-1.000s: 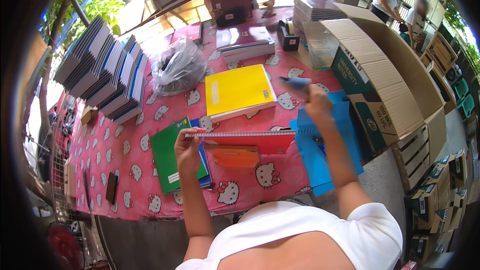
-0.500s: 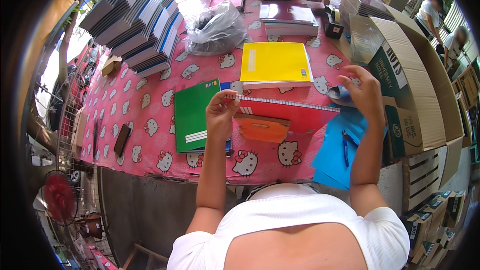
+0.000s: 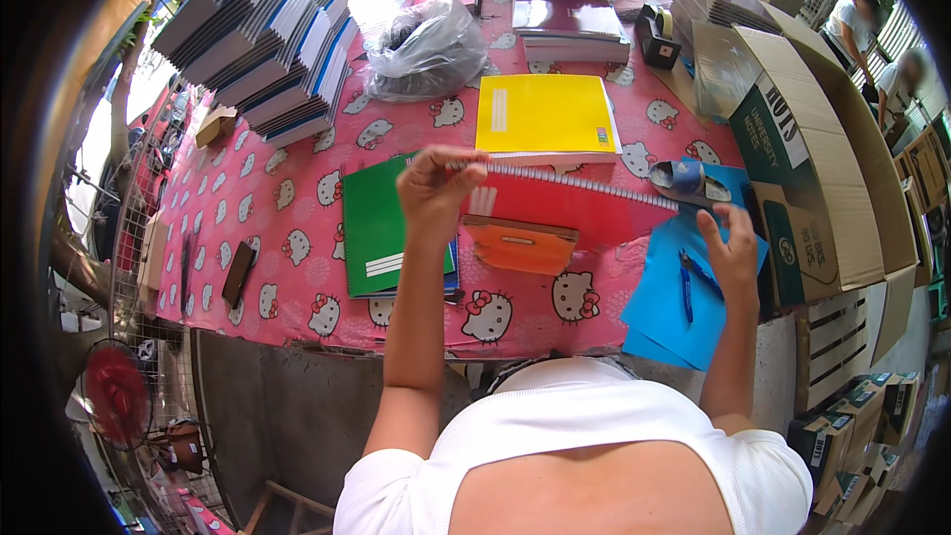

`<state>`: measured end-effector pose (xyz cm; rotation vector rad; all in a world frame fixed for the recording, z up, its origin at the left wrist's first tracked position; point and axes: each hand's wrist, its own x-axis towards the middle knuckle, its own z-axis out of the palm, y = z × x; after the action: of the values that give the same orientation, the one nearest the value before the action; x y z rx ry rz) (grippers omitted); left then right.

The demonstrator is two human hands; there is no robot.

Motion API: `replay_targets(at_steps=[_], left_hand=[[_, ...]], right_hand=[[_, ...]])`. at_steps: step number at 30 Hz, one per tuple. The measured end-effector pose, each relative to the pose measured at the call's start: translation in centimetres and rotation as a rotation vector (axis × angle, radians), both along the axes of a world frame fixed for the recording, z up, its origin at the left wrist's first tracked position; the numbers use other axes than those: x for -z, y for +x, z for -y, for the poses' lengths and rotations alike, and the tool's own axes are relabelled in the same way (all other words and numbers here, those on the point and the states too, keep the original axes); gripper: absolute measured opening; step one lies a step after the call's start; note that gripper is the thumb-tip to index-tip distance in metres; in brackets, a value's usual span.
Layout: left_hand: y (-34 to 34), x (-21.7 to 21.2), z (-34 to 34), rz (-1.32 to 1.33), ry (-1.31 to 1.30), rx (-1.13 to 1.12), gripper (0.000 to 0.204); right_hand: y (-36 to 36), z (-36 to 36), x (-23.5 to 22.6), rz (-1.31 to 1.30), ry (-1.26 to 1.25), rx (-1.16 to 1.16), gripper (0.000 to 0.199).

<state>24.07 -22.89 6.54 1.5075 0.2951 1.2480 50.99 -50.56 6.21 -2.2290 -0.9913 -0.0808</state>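
Observation:
My left hand (image 3: 436, 193) pinches the left end of the wire spiral on a red notebook (image 3: 565, 200), holding it tilted with the spiral edge up. Beneath that edge, an orange block (image 3: 520, 246) with a brown top stands against the notebook's near side. Close to the spiral's right end is my right hand (image 3: 731, 250), its thumb and fingers apart and nothing visible between them. Blue-handled pliers (image 3: 686, 289) lie by it on light-blue sheets (image 3: 654, 312). A green notebook (image 3: 376, 228) lies left of my left hand, on top of others.
Beyond the red notebook sits a yellow notebook stack (image 3: 545, 114). Tall notebook stacks (image 3: 263, 50) and a plastic bag (image 3: 426, 54) stand back left. At right are an open carton (image 3: 822, 168), a blue strapped object (image 3: 686, 180) and a tape dispenser (image 3: 656, 35). Two people (image 3: 850, 35) are farther off.
My right hand has come down from above the blue strapped object to beside the spiral's right end. My left hand still holds the spiral's left end. Another person's arm has left the far edge.

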Motion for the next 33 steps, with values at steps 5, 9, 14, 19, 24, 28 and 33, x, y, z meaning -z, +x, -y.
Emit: replay_targets(at_steps=[5, 9, 14, 19, 24, 28, 33], left_hand=[[-3.4, -12.5, 4.4, 0.237, 0.440, -0.433, 0.024], [-3.8, -12.0, 9.8, 0.182, 0.650, -0.429, 0.022], [-0.1, -2.6, 11.4, -0.345, 0.552, -0.202, 0.022], [0.8, 0.9, 12.4, -0.353, 0.309, -0.239, 0.022], [1.0, 1.5, 12.3, -0.307, 0.367, -0.207, 0.020], [0.9, 1.4, 12.2, -0.304, 0.362, -0.206, 0.019], [0.7, 1.3, 12.3, -0.311, 0.362, -0.242, 0.020]], right_hand=[[0.5, 5.3, 9.3, 0.033, -0.594, 0.171, 0.066], [-0.2, 5.0, 12.6, 0.112, -0.575, 0.250, 0.062], [0.5, 3.4, 9.0, 0.064, -0.563, 0.161, 0.046], [-5.7, 1.4, 2.5, -0.334, 0.066, -0.192, 0.038], [-11.2, -1.3, -2.1, -0.119, 0.188, -0.656, 0.038], [-11.9, -2.3, -2.0, -0.013, 0.151, -0.652, 0.038], [-11.8, -2.0, -1.9, -0.597, 0.110, -0.670, 0.039]])
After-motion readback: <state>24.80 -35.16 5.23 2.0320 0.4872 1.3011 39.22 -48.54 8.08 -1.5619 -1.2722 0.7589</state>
